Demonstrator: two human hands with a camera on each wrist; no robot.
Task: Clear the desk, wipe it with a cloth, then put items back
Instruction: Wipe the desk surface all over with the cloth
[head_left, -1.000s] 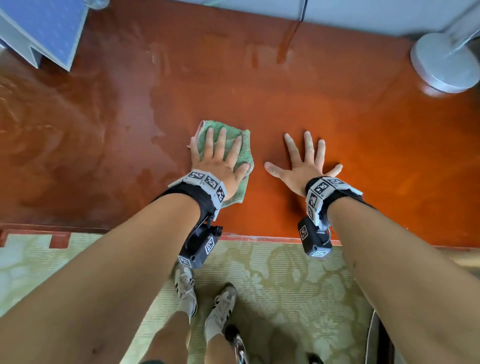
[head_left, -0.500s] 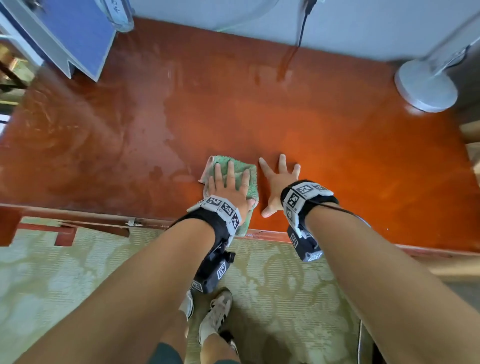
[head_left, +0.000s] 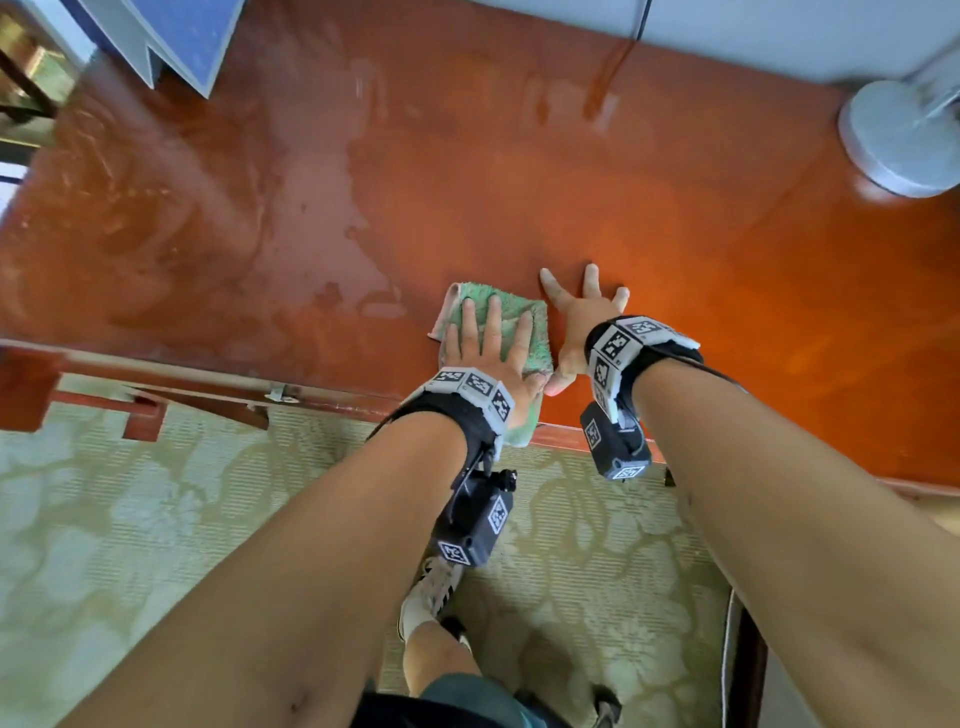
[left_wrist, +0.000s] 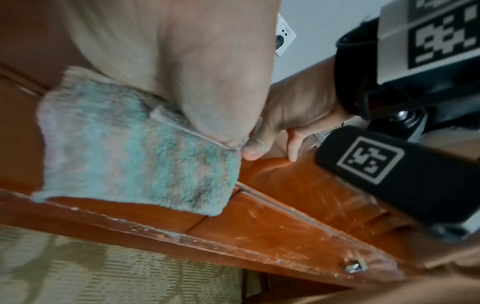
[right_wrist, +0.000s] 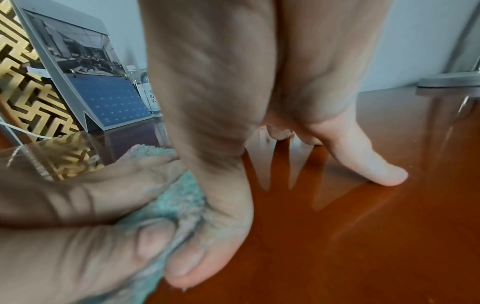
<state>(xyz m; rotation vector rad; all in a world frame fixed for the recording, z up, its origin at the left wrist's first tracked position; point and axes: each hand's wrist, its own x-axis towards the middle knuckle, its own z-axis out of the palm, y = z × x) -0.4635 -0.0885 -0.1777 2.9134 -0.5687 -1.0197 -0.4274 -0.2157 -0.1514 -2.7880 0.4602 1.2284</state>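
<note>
A green fluffy cloth (head_left: 519, 312) (left_wrist: 135, 156) (right_wrist: 179, 197) lies on the glossy red-brown desk (head_left: 571, 197) at its near edge, one corner hanging over the front. My left hand (head_left: 488, 338) presses flat on the cloth with straight fingers. My right hand (head_left: 579, 312) lies flat on the bare desk just right of the cloth, fingers spread, its thumb (right_wrist: 207, 257) touching the cloth's edge beside my left thumb. Damp streaks show on the desk left of the cloth.
A blue-and-grey standing calendar (head_left: 171, 36) (right_wrist: 85, 86) sits at the desk's far left corner with water bottles (right_wrist: 145, 90) behind it. A round grey lamp base (head_left: 904, 135) stands at the far right. A black cable (head_left: 641, 21) hangs down the wall. Patterned carpet lies below.
Both hands have slid back toward the desk's near edge and closer together. The cloth came along under my left hand, and my right thumb now touches it.
</note>
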